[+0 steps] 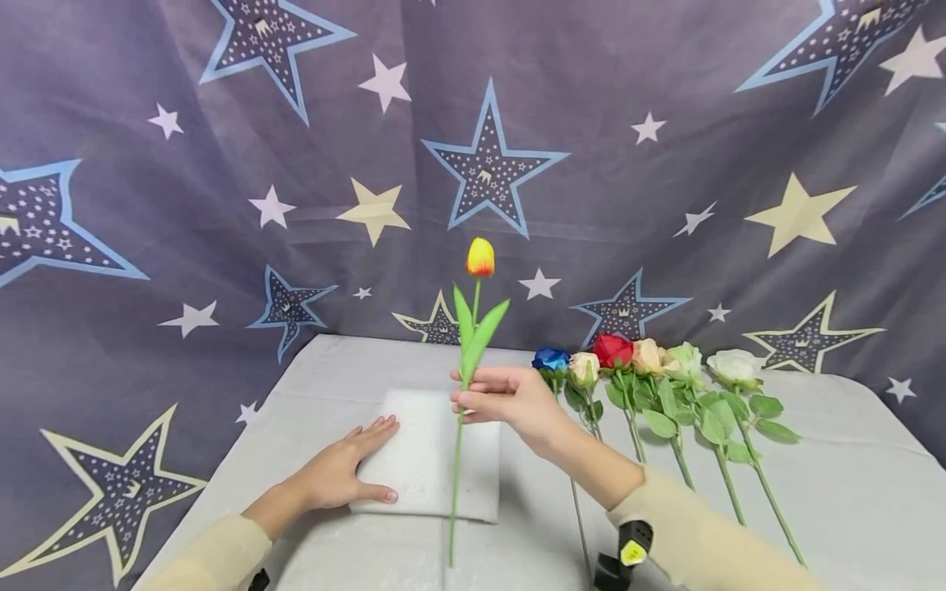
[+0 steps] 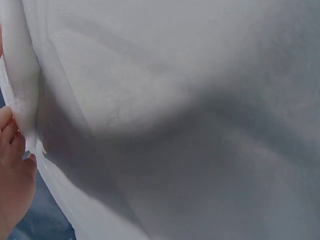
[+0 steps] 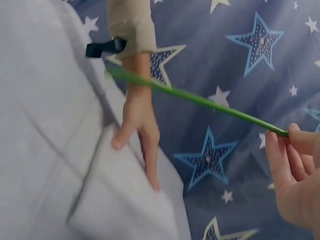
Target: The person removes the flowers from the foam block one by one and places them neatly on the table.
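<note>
A yellow and orange tulip (image 1: 480, 258) stands nearly upright in front of me, its two long green leaves below the bloom. My right hand (image 1: 513, 402) pinches its stem just under the leaves, and the bare lower stem (image 3: 200, 100) runs away from the fingertips in the right wrist view. My left hand (image 1: 340, 468) rests with fingers spread on the left side of a white foam block (image 1: 414, 460) lying on the table. In the head view the stem crosses in front of the block. The left wrist view catches only part of the left hand (image 2: 15, 180) at its edge.
On the right of the white-covered table (image 1: 318, 369) several long-stemmed roses lie side by side, among them a blue rose (image 1: 551, 359), a red rose (image 1: 613, 350) and a white rose (image 1: 735, 368). A star-patterned curtain (image 1: 591, 197) hangs behind the table.
</note>
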Action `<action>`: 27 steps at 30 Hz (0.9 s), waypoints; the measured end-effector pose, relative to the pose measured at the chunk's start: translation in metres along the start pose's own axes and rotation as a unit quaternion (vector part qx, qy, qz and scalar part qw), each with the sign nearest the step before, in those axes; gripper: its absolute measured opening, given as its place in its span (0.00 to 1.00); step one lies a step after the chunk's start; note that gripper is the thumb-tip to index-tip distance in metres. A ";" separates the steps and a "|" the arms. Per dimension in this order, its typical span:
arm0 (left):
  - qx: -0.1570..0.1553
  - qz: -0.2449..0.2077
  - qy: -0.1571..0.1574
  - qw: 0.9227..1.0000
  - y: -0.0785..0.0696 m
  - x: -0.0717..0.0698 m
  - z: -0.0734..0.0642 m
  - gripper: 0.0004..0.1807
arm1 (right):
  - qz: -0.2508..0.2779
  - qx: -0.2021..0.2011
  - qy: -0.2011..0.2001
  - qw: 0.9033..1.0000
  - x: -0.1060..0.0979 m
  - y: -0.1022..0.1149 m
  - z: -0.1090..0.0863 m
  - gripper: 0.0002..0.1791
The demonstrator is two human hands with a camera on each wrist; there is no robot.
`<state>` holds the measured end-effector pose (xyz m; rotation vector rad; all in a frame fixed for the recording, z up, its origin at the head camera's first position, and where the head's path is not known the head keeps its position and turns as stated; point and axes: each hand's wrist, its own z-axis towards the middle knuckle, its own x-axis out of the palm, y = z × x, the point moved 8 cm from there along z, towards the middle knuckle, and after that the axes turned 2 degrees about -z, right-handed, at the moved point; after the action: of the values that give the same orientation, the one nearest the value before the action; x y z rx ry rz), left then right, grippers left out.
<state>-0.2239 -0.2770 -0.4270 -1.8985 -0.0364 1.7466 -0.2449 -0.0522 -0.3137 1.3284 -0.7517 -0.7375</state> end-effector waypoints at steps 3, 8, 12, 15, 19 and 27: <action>-0.004 0.001 -0.001 1.000 -0.002 0.000 -0.003 0.59 | -0.015 0.029 -0.013 0.999 -0.019 -0.013 -0.011 0.25; 0.011 0.010 -0.019 1.000 -0.008 -0.010 -0.002 0.58 | -0.050 0.087 -0.062 0.993 -0.054 -0.040 -0.023 0.26; 0.019 0.014 -0.016 1.000 -0.012 -0.013 0.003 0.58 | -0.070 0.135 -0.106 0.983 -0.076 -0.061 -0.033 0.26; 0.020 0.015 -0.007 1.000 -0.017 -0.011 0.008 0.58 | -0.104 0.162 -0.125 0.973 -0.088 -0.074 -0.040 0.27; 0.033 0.014 0.009 0.999 -0.027 -0.003 0.020 0.59 | -0.179 0.175 -0.152 0.956 -0.104 -0.085 -0.052 0.26; 0.038 0.006 0.012 0.999 -0.029 -0.003 0.021 0.59 | -0.322 0.101 -0.154 0.929 -0.103 -0.089 -0.051 0.16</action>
<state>-0.2336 -0.2459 -0.4127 -1.8670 0.0502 1.7090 -0.2649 0.0523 -0.4127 1.6928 -0.6443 -1.4498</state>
